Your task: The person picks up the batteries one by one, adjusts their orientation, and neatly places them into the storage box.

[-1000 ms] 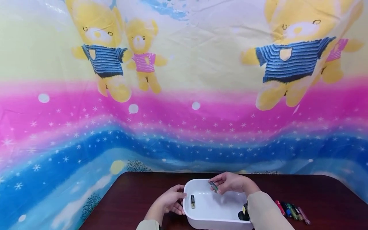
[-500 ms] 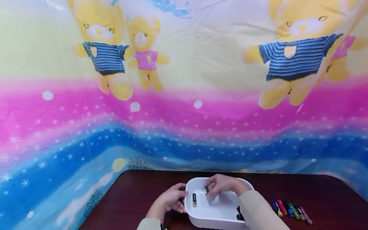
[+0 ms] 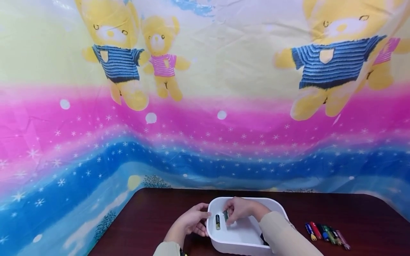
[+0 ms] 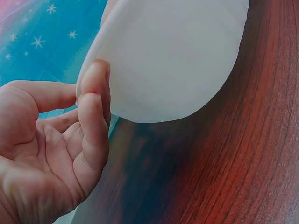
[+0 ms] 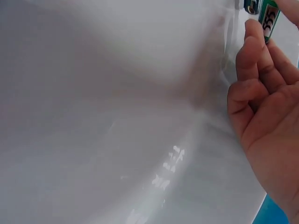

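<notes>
A white plastic tub (image 3: 243, 239) stands on the dark wooden table. My left hand (image 3: 191, 220) holds its left wall, the thumb at the rim and the fingers outside; in the left wrist view the left hand (image 4: 56, 144) pinches the rim edge. Inside the tub, my right hand (image 3: 241, 210) pinches a green battery (image 3: 225, 215) at its left end. A dark battery with a gold end (image 3: 217, 222) lies just left of it. In the right wrist view the green battery (image 5: 269, 21) shows "555" on its label, close beside the dark battery (image 5: 252, 5).
Several colourful batteries (image 3: 326, 234) lie in a row on the table (image 3: 362, 213), right of the tub. A black device (image 3: 264, 239) shows under the right sleeve. A cloth printed with bears (image 3: 205, 153) hangs behind the table.
My right hand has carried the green battery left and down into the tub, beside the dark battery. The left hand keeps its hold on the tub wall.
</notes>
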Demonstrator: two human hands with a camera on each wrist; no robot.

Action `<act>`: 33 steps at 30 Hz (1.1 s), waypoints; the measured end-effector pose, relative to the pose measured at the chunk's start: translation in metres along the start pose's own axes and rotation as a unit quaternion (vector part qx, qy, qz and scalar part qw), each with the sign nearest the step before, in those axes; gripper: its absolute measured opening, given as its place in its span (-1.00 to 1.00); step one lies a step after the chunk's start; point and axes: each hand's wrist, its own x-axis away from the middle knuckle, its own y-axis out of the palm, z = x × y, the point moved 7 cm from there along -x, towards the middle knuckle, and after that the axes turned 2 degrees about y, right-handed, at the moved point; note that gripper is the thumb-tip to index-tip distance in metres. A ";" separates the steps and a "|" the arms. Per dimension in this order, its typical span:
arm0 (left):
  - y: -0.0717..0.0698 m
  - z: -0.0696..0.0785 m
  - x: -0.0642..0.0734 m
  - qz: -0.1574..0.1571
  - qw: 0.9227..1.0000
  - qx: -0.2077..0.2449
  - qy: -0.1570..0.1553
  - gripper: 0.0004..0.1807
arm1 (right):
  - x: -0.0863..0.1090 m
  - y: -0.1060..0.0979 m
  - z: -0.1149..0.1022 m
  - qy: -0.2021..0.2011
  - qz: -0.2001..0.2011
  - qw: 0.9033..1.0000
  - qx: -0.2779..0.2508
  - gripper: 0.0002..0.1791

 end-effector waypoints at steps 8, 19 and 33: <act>0.000 0.001 0.001 0.000 1.000 -0.002 0.002 -0.49 | -0.007 0.010 -0.003 -0.001 -0.003 1.000 0.025 -0.57; 0.000 0.001 0.000 -0.008 1.000 -0.003 0.006 -0.49 | -0.009 0.015 0.001 0.051 -0.008 0.999 0.002 -0.56; 0.000 0.001 0.001 -0.012 1.000 -0.003 0.006 -0.50 | -0.009 0.016 0.004 0.052 -0.012 0.998 -0.015 -0.59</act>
